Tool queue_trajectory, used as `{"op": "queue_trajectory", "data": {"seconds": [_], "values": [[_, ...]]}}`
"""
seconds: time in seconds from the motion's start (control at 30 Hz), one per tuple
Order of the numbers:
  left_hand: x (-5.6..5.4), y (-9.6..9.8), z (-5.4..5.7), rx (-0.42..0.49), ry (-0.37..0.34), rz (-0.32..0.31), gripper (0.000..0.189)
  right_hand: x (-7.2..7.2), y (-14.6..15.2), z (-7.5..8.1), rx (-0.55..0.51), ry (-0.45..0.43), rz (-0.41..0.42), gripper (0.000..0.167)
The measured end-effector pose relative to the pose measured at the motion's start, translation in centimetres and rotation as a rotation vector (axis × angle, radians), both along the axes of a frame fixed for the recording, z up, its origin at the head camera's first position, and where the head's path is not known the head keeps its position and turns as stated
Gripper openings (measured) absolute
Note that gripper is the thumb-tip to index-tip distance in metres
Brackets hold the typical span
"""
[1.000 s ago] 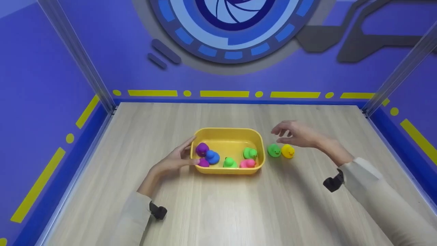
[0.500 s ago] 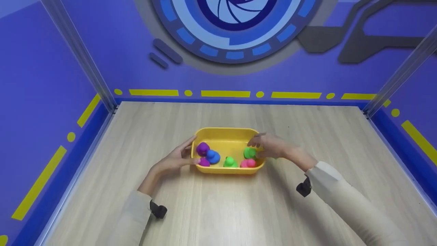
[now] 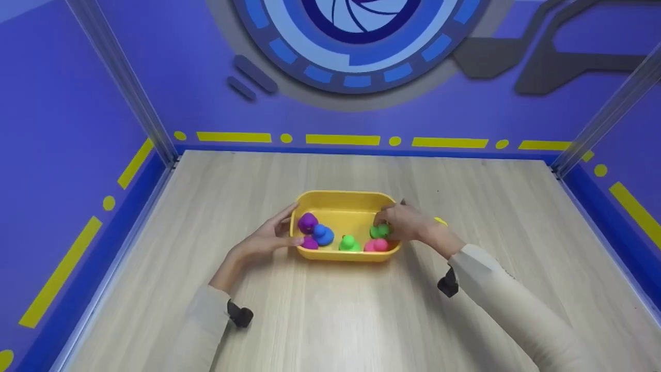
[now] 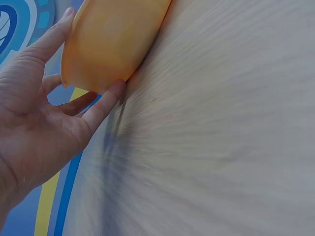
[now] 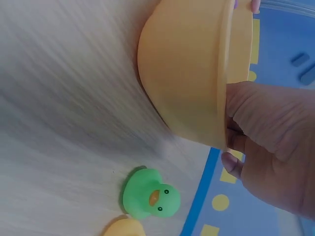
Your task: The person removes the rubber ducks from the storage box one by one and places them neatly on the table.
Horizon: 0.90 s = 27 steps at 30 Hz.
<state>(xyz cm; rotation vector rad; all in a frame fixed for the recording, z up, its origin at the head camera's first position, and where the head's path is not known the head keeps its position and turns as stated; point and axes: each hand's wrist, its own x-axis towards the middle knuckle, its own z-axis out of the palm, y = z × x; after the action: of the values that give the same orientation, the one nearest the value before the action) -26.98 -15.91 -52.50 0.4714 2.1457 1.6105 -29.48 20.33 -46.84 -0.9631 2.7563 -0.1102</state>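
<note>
A yellow plastic tub [image 3: 341, 256] rests on the table. My left hand [image 3: 266, 238] holds its left end, thumb over the rim and fingers against the outer wall [image 4: 118, 44]. Over the tub's right rim reaches my right hand [image 3: 408, 221], its fingers curled round a green rubber duck [image 3: 380, 231] inside; in the right wrist view the rim hides the fingertips. Beside that duck lie a pink duck [image 3: 377, 245] and another green duck [image 3: 349, 243]. A blue duck [image 3: 323, 235] and purple ducks [image 3: 308, 222] sit at the tub's left.
Outside the tub's right end, a green duck [image 5: 150, 194] and a yellow duck [image 5: 124, 228] stand on the wooden table [image 3: 330, 310]; my right arm mostly hides them in the head view. Blue panels [image 3: 330, 119] enclose the table at the back and sides.
My right hand has moved left from above the ducks on the table into the tub, its fingers closing round the green duck there. The left hand stays on the tub.
</note>
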Motion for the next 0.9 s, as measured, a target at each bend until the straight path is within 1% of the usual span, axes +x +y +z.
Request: {"op": "queue_trajectory", "data": {"seconds": [0.13, 0.23, 0.37, 0.5, 0.57, 0.67, 0.73, 0.83, 0.9], "values": [[-0.2, 0.0, 0.1, -0.005, 0.012, 0.010, 0.092, -0.3, 0.0, -0.1, -0.048, -0.006, -0.018, 0.028], [-0.3, 0.0, 0.1, 0.009, 0.018, 0.010, 0.093, -0.3, -0.1, -0.2, -0.114, -0.006, -0.031, 0.029], [-0.3, 0.0, 0.0, 0.007, 0.013, -0.005, 0.095, 0.0, 0.0, -0.2, -0.236, -0.025, -0.036, 0.030], [-0.2, 0.0, 0.0, 0.010, 0.013, -0.013, 0.096, 0.1, 0.0, 0.0, -0.395, -0.041, -0.039, 0.032], [-0.2, 0.0, 0.0, 0.018, 0.024, -0.015, 0.096, 0.1, 0.1, 0.0, -0.474, -0.046, -0.048, 0.033], [-0.2, 0.0, -0.1, 0.009, 0.024, -0.015, 0.096, 0.2, 0.3, -0.1, -0.570, -0.083, -0.073, 0.033], [-0.1, 0.0, -0.1, -0.008, 0.020, -0.012, 0.096, 0.3, 0.5, -0.1, -0.602, -0.109, -0.089, 0.033], [-0.1, 0.1, 0.0, -0.001, 0.010, -0.005, 0.097, 0.2, 0.9, -0.1, -0.652, -0.145, -0.106, 0.031], [-0.1, 0.2, -0.1, 0.007, 0.017, -0.004, 0.098, 0.3, 1.1, -0.1, -0.691, -0.170, -0.121, 0.029]]}}
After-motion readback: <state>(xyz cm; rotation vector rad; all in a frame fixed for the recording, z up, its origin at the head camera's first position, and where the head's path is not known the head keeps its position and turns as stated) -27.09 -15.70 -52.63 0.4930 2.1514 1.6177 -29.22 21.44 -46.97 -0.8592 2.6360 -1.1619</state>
